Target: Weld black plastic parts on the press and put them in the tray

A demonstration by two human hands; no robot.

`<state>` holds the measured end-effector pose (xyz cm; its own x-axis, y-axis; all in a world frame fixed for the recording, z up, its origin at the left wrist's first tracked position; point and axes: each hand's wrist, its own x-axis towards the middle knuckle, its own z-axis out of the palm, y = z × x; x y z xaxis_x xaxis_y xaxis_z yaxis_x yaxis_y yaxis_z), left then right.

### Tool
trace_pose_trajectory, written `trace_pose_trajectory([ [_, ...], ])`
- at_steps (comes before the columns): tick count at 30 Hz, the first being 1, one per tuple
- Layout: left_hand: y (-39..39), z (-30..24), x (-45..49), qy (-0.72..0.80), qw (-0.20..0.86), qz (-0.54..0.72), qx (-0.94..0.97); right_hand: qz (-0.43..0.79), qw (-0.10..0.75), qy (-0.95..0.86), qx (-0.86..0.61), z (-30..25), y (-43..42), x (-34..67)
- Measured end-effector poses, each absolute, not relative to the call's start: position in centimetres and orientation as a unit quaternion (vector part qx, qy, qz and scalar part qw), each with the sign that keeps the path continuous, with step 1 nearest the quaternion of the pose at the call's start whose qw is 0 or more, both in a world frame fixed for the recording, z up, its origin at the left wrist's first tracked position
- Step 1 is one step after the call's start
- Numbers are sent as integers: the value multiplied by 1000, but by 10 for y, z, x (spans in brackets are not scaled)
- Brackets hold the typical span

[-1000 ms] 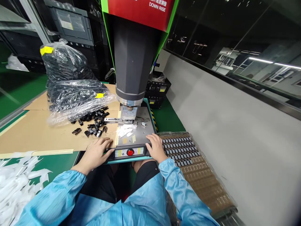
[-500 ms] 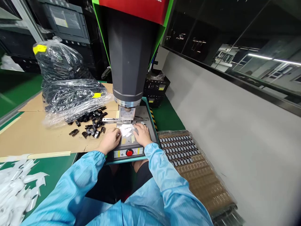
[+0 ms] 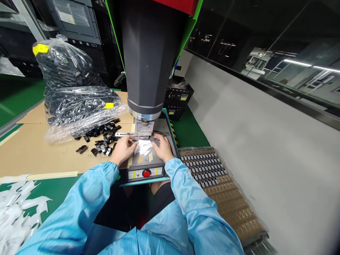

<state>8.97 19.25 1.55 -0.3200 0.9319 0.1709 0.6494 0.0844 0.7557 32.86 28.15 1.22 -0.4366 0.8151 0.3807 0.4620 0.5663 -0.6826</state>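
Both of my hands rest at a small metal fixture [image 3: 145, 138] below the press head [image 3: 145, 115]. My left hand [image 3: 123, 150] is at its left side, thumb and forefinger apart, with nothing visible between them. On the other side, my right hand [image 3: 163, 148] has its fingers stretched toward the fixture and its thumb apart from them. Thin white pieces [image 3: 143, 148] lie in a small heap on the machine's grey base plate [image 3: 155, 161] between the hands. Whether my fingertips touch a small part at the fixture is too small to tell.
Small black clips [image 3: 102, 141] are scattered on the cardboard [image 3: 53, 154] at left, before bulging plastic bags [image 3: 77, 102]. White strips [image 3: 18, 209] pile at lower left. A red button [image 3: 146, 173] is on the machine's front. A tray [image 3: 228, 202] with rows of grey parts stands at right.
Both hands have moved forward, from beside the white pieces to the fixture. My left fingers have spread from a pinch at the white pieces. The view has shifted slightly.
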Motion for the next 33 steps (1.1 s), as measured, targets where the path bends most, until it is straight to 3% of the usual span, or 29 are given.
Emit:
trace_pose_trajectory([
  [12, 263, 21, 94, 641, 251, 435, 580, 229, 261, -800, -489, 30, 323, 268],
  [21, 236, 35, 113, 604, 367, 546, 449, 356, 364, -725, -464, 38, 311, 277],
  [28, 136, 31, 163, 510, 481, 617, 357, 490, 452, -638, -386, 7, 201, 317],
  [33, 95, 21, 189, 483, 496, 629, 354, 499, 482, -616, -373, 0, 142, 332],
])
